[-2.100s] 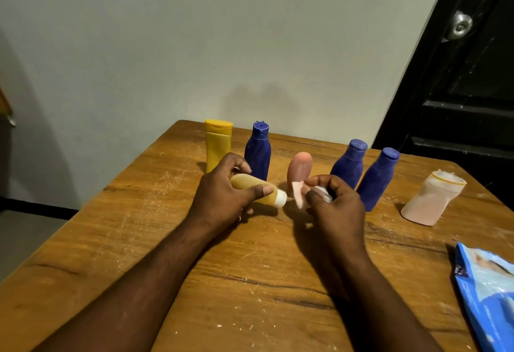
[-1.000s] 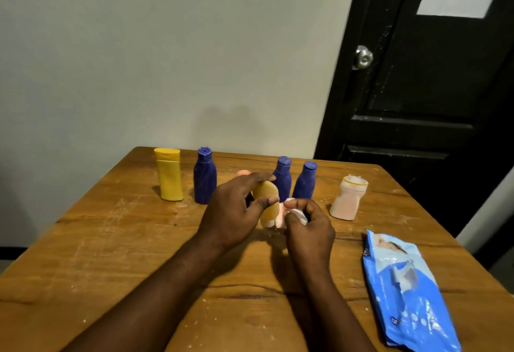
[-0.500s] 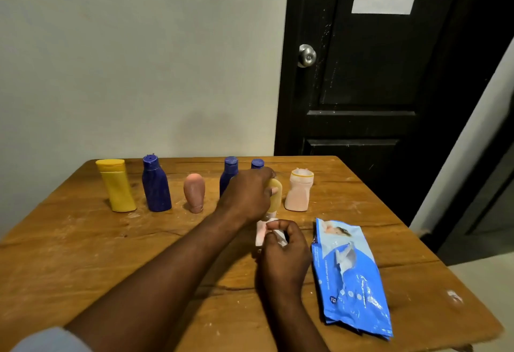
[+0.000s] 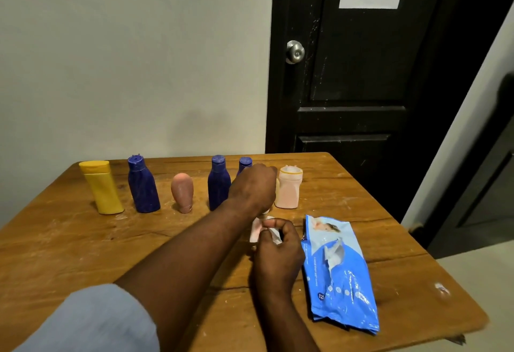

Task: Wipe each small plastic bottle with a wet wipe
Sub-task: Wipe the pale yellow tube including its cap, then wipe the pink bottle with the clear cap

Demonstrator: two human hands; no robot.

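Holding a tan bottle [image 4: 277, 189] in the left hand [image 4: 251, 187], fingers curled round it; pinching a white wipe [image 4: 256, 230] with right hand [image 4: 278, 254] fingers just below, over the desk [image 4: 83, 240].

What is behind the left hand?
Only the cap of the rightmost blue bottle shows above the left hand; its body is hidden. A sliver of the held tan bottle shows too.

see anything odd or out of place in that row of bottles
The peach bottle seems to stand upside down on its narrow cap end, rounded base up, unlike the blue bottle beside it, cap up. The table has a chipped near right corner. Nothing looks spilled.
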